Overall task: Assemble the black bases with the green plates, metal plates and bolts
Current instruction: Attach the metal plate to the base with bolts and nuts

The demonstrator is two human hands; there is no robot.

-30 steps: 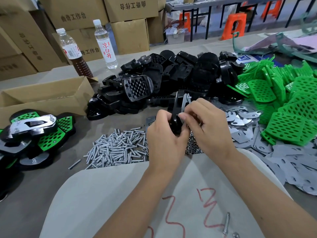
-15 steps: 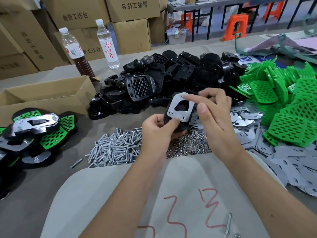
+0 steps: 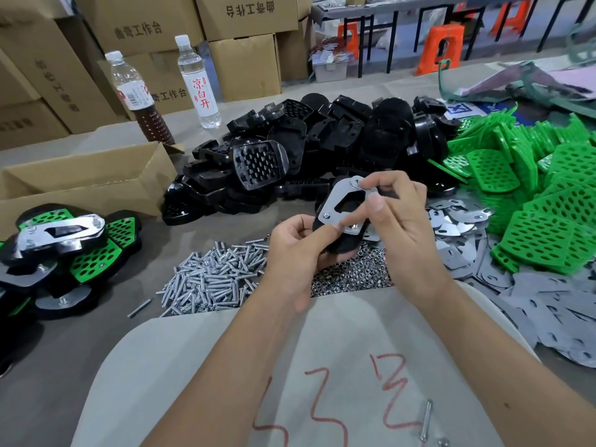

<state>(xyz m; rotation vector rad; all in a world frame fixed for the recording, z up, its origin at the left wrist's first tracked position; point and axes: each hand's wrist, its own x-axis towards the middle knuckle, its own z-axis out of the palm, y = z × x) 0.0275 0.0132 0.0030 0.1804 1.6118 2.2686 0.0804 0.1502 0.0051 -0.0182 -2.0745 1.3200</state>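
Piled table (image 3: 225,124) crowds hands (image 3: 348,240), apparently gripping base (image 3: 342,243).

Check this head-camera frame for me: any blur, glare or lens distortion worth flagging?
Head view: the centre is sharp, with the metal plate and the bolts pile crisp; the far orange stools are smeared; the left hand is slightly soft at its wrist edge. Mild glare sits on the finished assembly's metal. Wide-angle bending tilts the cardboard boxes at the frame's edges.
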